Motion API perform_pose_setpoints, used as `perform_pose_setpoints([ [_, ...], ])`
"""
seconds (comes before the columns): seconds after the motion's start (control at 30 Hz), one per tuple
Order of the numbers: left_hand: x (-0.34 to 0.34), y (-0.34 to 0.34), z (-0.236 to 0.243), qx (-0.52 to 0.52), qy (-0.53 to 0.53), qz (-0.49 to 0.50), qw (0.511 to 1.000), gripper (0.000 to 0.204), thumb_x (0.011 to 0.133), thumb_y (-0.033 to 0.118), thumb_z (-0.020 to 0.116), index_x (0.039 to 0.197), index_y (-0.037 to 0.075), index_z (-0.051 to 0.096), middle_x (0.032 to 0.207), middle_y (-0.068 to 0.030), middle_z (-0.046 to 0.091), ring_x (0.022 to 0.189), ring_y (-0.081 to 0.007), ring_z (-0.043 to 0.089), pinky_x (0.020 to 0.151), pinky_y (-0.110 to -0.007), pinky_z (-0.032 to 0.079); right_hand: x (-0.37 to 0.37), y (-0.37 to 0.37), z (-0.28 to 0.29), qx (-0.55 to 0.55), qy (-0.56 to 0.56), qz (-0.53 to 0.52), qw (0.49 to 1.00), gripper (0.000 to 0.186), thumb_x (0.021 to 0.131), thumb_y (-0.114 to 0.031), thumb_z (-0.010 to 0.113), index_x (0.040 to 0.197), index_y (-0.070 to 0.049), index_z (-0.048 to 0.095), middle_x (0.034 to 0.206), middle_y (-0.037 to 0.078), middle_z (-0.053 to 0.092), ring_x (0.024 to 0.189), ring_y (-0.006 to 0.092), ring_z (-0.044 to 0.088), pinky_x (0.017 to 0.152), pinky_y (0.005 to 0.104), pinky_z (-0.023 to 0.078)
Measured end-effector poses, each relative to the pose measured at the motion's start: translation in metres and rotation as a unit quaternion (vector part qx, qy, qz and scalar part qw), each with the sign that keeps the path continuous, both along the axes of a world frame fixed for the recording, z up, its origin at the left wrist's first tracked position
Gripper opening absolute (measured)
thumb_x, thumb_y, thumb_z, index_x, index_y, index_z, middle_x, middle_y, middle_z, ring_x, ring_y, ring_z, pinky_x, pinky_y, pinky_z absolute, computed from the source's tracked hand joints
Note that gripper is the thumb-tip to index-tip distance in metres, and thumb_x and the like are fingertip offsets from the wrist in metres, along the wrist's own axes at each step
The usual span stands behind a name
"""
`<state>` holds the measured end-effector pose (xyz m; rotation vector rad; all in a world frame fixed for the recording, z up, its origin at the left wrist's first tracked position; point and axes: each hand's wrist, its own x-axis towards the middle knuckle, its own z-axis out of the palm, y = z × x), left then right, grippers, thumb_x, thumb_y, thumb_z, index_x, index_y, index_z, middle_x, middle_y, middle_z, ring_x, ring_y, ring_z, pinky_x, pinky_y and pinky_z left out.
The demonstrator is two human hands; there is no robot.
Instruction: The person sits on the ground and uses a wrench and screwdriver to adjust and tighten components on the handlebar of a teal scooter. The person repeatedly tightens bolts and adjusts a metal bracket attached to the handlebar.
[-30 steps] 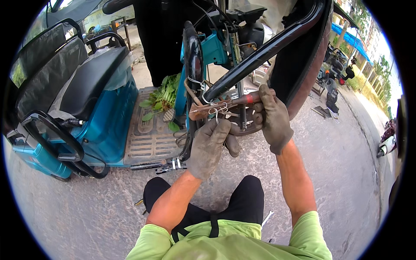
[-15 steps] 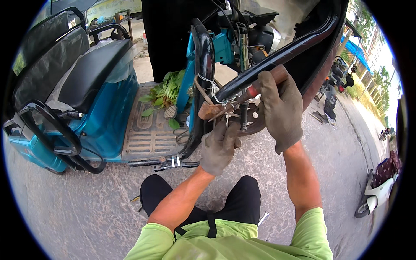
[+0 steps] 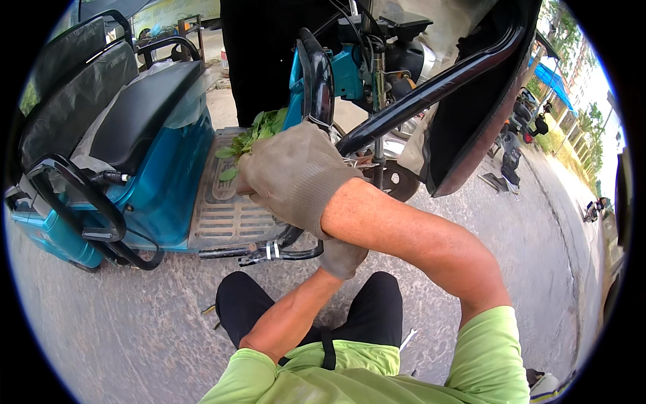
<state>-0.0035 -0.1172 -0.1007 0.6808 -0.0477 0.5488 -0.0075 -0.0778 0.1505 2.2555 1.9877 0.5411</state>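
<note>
My right hand (image 3: 293, 172), in a grey-brown work glove, reaches leftward across the black tubular frame (image 3: 417, 97) of a teal three-wheeler. Its fingers look curled, but what they hold, if anything, is hidden behind the glove. Below its wrist, my gloved left hand (image 3: 343, 259) is mostly covered, and its fingers do not show. Pale wire ties (image 3: 360, 161) wrap the frame joint just right of my right hand. Green leaves (image 3: 259, 135) lie on the ribbed footboard (image 3: 232, 219) beyond the glove.
A black padded seat (image 3: 145, 121) on a teal base stands at left. A taped black bar (image 3: 269, 252) juts out near my knees. A dark hood panel (image 3: 471, 148) hangs at right. A wrench (image 3: 408, 339) lies on the ground beside my leg. Motorbikes stand farther right.
My right hand has swung left and crossed over my left hand. The reddish-brown handle it gripped is out of sight. The left hand sits slightly lower, and the hood panel has shifted.
</note>
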Motion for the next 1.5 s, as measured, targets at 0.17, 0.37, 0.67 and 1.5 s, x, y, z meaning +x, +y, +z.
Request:
perform_pose_setpoints([
  [0.17,-0.007,0.007,0.024,0.226,-0.019,0.052,0.973,0.049,0.107,0.028,0.069,0.148,0.009,0.050,0.141,-0.0044,0.059,0.127,-0.0164,0.059,0.108,-0.038,0.051,-0.002,-0.016,-0.009,0.049,-0.013,0.011,0.999,0.013,0.093,-0.027,0.073,0.099,-0.024,0.085,0.094,0.004,0.075,0.086,0.0249,0.076,0.071,0.0407,0.056],
  [0.37,-0.024,0.013,0.007,0.255,-0.032,0.041,0.965,0.045,0.108,0.029,0.066,0.146,0.006,0.056,0.139,-0.0064,0.064,0.126,-0.0181,0.063,0.103,-0.039,0.053,-0.002,-0.025,-0.025,0.059,-0.034,0.038,0.997,0.014,0.091,-0.028,0.073,0.096,-0.018,0.082,0.100,0.003,0.073,0.094,0.0242,0.074,0.077,0.0398,0.054],
  [0.67,-0.146,0.105,0.078,0.364,0.106,0.328,0.865,0.024,0.108,0.023,0.065,0.113,0.000,0.069,0.114,-0.0142,0.074,0.102,-0.0183,0.070,0.086,-0.040,0.055,0.013,-0.049,-0.037,0.169,0.090,0.102,0.976,0.026,0.088,-0.031,0.078,0.103,-0.009,0.076,0.104,0.007,0.070,0.100,0.0259,0.070,0.082,0.0420,0.052],
  [1.5,-0.089,0.117,0.121,0.654,0.213,0.257,0.679,0.038,0.096,0.035,0.078,0.108,0.000,0.067,0.082,-0.0158,0.067,0.069,-0.0343,0.066,0.064,-0.044,0.052,0.040,-0.119,-0.086,0.321,0.386,-0.040,0.864,0.013,0.103,-0.017,0.067,0.102,-0.006,0.074,0.081,0.013,0.065,0.074,0.0337,0.068,0.067,0.0435,0.053],
])
